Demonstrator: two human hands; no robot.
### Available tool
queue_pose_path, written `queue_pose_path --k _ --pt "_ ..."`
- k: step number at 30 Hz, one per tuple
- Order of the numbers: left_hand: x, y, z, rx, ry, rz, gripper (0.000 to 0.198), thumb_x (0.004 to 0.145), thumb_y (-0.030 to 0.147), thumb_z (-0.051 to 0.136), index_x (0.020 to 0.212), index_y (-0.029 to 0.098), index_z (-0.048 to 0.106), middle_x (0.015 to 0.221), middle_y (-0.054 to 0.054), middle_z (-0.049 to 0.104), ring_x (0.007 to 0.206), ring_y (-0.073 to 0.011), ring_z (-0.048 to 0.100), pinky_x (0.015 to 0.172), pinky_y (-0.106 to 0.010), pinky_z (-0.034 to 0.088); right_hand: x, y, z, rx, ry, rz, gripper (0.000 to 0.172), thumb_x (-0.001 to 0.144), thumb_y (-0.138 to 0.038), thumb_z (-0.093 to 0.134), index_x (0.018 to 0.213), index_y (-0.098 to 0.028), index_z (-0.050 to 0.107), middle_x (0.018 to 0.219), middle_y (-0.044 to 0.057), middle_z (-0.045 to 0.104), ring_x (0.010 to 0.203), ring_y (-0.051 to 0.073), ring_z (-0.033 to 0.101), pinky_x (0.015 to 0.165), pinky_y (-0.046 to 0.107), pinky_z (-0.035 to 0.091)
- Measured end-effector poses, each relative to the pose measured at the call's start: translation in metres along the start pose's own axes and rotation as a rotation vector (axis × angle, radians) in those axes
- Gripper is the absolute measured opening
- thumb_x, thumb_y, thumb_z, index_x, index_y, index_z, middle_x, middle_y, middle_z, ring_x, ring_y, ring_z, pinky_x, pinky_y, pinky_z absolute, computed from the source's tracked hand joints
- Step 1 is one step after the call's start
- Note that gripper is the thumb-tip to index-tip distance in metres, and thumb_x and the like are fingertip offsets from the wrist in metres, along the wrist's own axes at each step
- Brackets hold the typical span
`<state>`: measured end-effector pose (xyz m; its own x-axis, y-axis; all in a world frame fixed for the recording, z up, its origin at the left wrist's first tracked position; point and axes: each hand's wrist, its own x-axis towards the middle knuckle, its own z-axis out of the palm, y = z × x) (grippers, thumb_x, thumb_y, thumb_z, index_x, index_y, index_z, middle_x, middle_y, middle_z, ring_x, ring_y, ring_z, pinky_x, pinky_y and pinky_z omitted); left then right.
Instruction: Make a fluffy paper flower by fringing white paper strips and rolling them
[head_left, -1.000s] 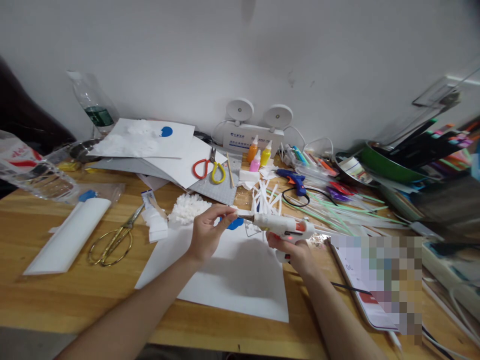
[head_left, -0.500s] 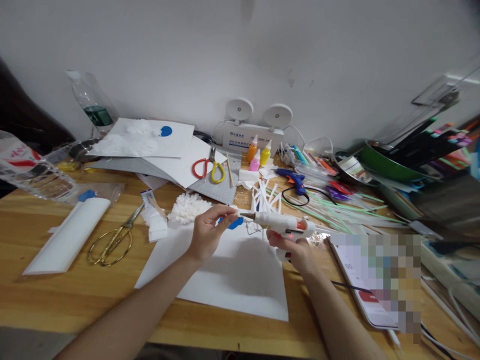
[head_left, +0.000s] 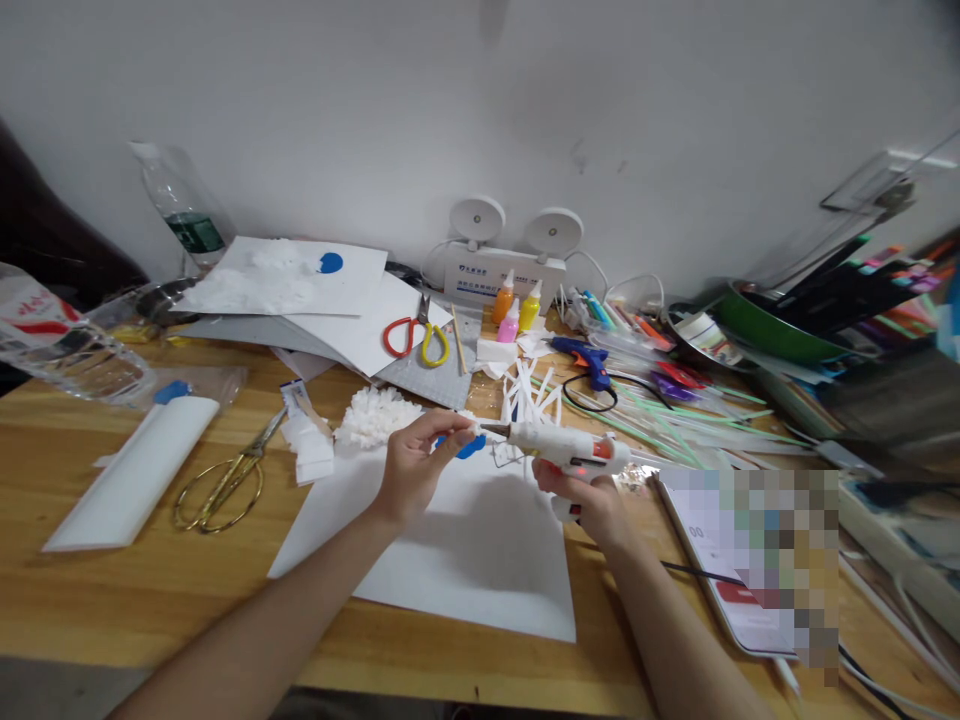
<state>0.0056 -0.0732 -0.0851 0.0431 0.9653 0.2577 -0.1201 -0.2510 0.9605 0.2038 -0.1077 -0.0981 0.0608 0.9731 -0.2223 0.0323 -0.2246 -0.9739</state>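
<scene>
My right hand (head_left: 585,503) is wrapped round the grip of a white hot glue gun (head_left: 562,449), its nozzle pointing left. The fingertips of my left hand (head_left: 417,462) pinch a small white piece (head_left: 475,430) right at the nozzle tip; the piece is too small to name. Behind those fingertips shows a blue shape (head_left: 472,446), partly hidden. Under both hands lies a sheet of white paper (head_left: 465,570). A heap of white ruffled paper pieces (head_left: 377,416) sits just left of my left hand. White paper strips (head_left: 529,393) lie beyond the nozzle.
Gold-handled scissors (head_left: 221,490), a rolled white sheet (head_left: 139,475) and a plastic bottle (head_left: 82,350) are on the left. Red-and-yellow scissors (head_left: 416,335) lie farther back, near a blue glue gun (head_left: 589,360). A tablet (head_left: 720,560) with a cable stands at right.
Almost nothing differs. The view has shifted very slightly; both hands keep the same hold, with the nozzle still at the small white piece.
</scene>
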Motion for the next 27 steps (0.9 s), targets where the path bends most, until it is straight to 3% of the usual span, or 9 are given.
queue_pose_path --k 19,24,27 --pt "0.0006 0.0026 -0.0006 -0.022 0.009 -0.021 0.006 0.068 0.021 0.062 0.073 0.018 0.064 0.073 0.000 0.060 0.072 -0.0104 0.054 0.066 -0.020 0.043 0.0001 0.0027 -0.0012 -0.007 -0.050 -0.003 0.014 0.056 -0.028 0.064 0.060 -0.016 0.058 0.058 -0.001 0.053 0.054 0.012 0.044 0.048 0.023 0.032" --pt "0.0007 0.0029 -0.0011 -0.035 0.002 0.000 0.006 0.068 0.019 0.062 0.073 0.018 0.064 0.073 0.000 0.060 0.073 -0.0100 0.054 0.067 -0.020 0.043 0.0019 -0.0029 0.0010 -0.006 0.000 -0.003 0.015 0.056 -0.028 0.063 0.061 -0.015 0.058 0.057 -0.001 0.053 0.055 0.013 0.046 0.050 0.023 0.034" --pt "0.0007 0.0038 -0.0016 -0.028 0.003 0.001 0.006 0.068 0.019 0.062 0.074 0.018 0.064 0.073 0.000 0.060 0.073 -0.0100 0.054 0.066 -0.019 0.043 0.0064 -0.0053 0.0018 -0.007 0.106 -0.032 0.015 0.056 -0.028 0.062 0.063 -0.015 0.059 0.058 -0.001 0.055 0.057 0.014 0.048 0.052 0.024 0.036"
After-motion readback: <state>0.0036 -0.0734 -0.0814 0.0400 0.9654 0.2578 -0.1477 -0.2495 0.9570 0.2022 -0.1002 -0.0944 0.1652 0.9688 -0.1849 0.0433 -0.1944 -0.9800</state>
